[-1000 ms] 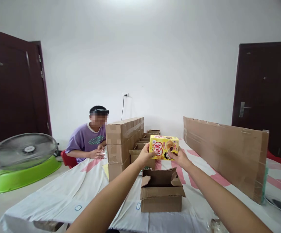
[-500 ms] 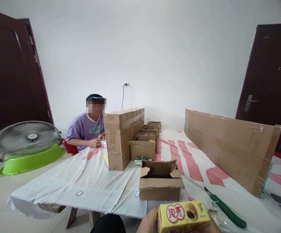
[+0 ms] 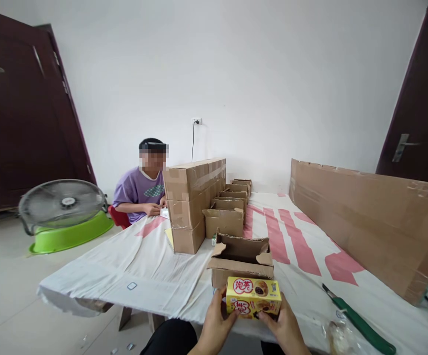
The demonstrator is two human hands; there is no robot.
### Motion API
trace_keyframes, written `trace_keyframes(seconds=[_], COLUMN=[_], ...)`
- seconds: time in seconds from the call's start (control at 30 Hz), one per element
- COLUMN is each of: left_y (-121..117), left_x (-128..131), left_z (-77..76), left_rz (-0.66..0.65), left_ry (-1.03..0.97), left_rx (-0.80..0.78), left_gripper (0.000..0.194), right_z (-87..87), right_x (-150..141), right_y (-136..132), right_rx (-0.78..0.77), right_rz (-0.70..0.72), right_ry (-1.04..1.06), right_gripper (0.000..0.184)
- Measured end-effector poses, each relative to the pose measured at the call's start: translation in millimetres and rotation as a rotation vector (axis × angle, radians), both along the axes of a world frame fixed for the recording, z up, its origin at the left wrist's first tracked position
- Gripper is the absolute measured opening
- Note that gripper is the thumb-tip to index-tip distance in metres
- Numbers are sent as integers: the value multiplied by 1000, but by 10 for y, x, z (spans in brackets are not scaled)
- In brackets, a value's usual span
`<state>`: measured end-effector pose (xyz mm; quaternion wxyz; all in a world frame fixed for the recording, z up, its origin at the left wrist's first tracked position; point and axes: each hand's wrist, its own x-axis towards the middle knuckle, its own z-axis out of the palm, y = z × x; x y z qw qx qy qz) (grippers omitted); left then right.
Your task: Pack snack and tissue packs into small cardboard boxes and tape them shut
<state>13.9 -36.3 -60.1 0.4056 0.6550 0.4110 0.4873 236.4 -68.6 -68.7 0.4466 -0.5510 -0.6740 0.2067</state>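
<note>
Holding a yellow snack box [image 3: 254, 298] with both hands just on the near side of the open carton [image 3: 240, 271], hiding part of its near wall, without being able to tell whether touching it. Gripping the left end with the curled fingers of the left hand [image 3: 217, 318], pressing the thumb against the near face. Gripping the right end in the same way with the fingers of the right hand [image 3: 283, 323]. Sitting on the near side of the carton at a counter [image 3: 151, 276] draped in white cloth with pink patches. Facing a row of cartons [image 3: 224, 224] beyond the open carton, with a small green packet [image 3: 214, 240] showing partly just behind it. Having stacked taped boxes [image 3: 188, 212] beyond it to the left, a person in a purple top [image 3: 135, 190] seated farther left, and a long cardboard panel [image 3: 362, 222] standing well to its right. Having a green-handled knife [image 3: 364, 323] lying to its near right, beside clear plastic wrapping [image 3: 340, 337]. Seeing a fan [image 3: 66, 201] above a bright green basin [image 3: 69, 239] well to its left.
</note>
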Motion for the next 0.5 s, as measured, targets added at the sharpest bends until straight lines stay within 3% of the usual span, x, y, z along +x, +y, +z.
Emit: trace_keyframes(seconds=[0.27,0.5], left_y=[-55,-81], left_x=[28,42], left_z=[39,110], left_rz=[24,48], left_ry=[-22,6], left_rx=[5,21], left_gripper=[52,51], right_z=[-16,29], right_x=[26,35], right_y=[-64,-76], right_rx=[82,68], right_rz=[-126,-135], right_ry=[48,47], right_gripper=[50,50])
